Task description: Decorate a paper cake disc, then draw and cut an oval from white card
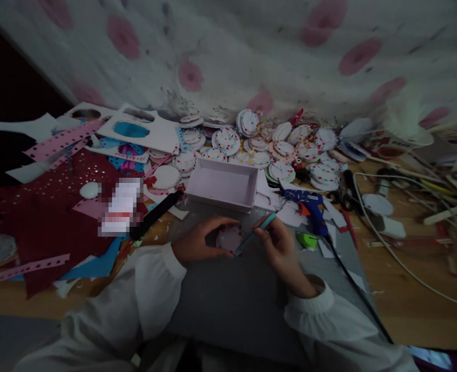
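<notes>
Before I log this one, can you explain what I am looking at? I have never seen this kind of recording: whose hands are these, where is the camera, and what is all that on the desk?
There is no machine here. A camera worn on a person's head looks down at their own two hands, in white sleeves. The left hand curls around a small round disc lying on a grey mat. The right hand holds a thin teal pen-like tool with its tip at the disc's edge. Behind them stands an open white box. Further back lie piles of speckled round discs. To the right lies a blue glue gun with its cable; to the left lie dark red sheets and punched pink strips.
</notes>
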Demonstrator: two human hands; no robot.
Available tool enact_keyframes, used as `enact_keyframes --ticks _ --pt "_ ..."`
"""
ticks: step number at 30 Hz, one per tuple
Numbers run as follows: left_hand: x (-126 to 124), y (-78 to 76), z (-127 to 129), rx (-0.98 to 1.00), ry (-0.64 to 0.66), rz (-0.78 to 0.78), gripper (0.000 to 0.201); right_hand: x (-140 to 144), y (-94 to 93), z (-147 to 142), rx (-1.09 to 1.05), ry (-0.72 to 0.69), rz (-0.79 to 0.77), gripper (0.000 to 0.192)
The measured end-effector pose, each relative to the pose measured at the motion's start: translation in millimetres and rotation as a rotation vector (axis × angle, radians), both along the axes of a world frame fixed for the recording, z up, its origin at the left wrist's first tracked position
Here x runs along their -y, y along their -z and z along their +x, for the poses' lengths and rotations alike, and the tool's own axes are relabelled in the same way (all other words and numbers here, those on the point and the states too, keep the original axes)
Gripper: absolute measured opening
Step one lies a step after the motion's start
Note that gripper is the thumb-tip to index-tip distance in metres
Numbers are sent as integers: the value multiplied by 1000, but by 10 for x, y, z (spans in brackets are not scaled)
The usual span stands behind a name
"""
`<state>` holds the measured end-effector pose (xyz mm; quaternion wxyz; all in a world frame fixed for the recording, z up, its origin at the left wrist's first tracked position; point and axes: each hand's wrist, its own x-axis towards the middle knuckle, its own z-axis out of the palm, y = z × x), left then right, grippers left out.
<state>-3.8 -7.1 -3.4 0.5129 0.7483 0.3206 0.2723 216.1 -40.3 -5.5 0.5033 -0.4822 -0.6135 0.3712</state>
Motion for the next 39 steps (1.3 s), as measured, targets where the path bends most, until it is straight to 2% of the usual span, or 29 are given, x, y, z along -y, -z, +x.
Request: enact_keyframes --ticks 19,27,39 --pt "-15 28 2 27 -31 -13 65 -14 -75 48 41 16 15 15" --pt "-9 20 11 38 -49 -35 65 -10 -101 69 4 43 -46 16" --pt "-38 95 -29 198 -84 -211 57 22 -209 52 -135 86 -11 14"
